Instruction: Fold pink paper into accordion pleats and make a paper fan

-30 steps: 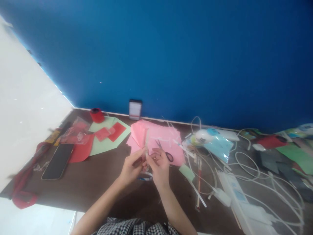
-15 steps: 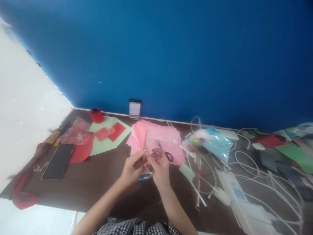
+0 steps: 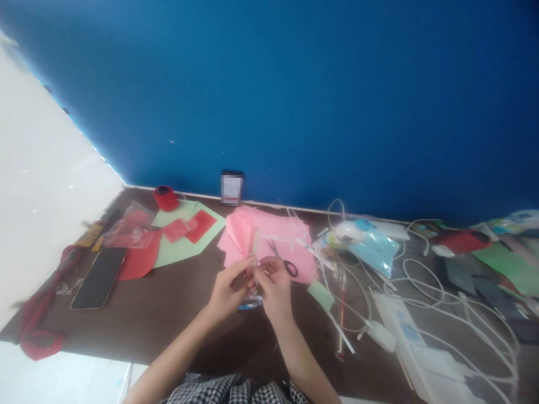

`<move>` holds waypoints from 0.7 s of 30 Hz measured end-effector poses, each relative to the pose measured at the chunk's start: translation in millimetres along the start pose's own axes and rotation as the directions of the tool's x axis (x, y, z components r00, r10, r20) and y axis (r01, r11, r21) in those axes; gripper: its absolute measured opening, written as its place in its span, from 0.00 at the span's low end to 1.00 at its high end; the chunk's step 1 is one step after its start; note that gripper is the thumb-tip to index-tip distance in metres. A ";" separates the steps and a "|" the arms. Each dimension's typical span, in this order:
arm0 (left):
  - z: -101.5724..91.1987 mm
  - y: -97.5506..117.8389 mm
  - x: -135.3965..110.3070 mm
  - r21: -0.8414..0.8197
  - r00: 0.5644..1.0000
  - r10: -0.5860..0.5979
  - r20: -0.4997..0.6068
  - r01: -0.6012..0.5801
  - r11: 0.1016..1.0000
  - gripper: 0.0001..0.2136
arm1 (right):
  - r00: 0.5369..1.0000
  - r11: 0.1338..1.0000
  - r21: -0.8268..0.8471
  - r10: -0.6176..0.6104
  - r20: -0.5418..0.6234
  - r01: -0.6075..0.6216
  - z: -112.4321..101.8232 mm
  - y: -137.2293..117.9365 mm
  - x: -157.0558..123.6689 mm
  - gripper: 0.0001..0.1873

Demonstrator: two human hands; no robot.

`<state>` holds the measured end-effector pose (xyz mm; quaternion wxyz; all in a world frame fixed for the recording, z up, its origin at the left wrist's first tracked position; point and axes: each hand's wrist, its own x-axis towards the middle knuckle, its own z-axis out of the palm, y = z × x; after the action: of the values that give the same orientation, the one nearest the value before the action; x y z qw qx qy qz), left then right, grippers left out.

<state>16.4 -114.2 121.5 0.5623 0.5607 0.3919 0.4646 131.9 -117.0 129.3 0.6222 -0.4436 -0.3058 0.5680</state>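
My left hand [image 3: 229, 289] and my right hand [image 3: 273, 286] meet above the dark table, fingertips pinched together. Between them is a narrow pale strip [image 3: 255, 241], its upper end standing up past the fingers; blur hides what it is made of. Just behind the fingertips a folded pink paper [image 3: 239, 231] fans upward; whether the left fingers touch it I cannot tell. Under it lie pink sheets [image 3: 301, 233], and dark-handled scissors [image 3: 290, 269] rest on them by my right hand. A blue and white ring-shaped thing [image 3: 250, 304] shows partly below the hands.
Left are a black phone [image 3: 99, 279], red paper [image 3: 141, 264], green paper [image 3: 172, 252] and a red spool [image 3: 167, 198]. At right lie a blue plastic packet [image 3: 377, 247], white cables [image 3: 421, 275] and a power strip [image 3: 406, 331]. A blue wall [image 3: 295, 101] rises behind.
Both hands keep nearly the same pose, with only slight finger movement around the strip. The whole view has shifted very slightly.
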 end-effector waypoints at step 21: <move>-61.8 -22.1 35.1 0.861 0.753 0.646 0.129 -0.409 0.304 0.14 | 0.906 0.891 -0.389 -0.344 -0.245 0.233 -73.5 -50.8 -3.2 0.16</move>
<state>-32.0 -62.7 98.4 -0.0263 0.7956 0.4230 0.4329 218.5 -133.2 144.6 0.6511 -0.5792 -0.3646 0.3281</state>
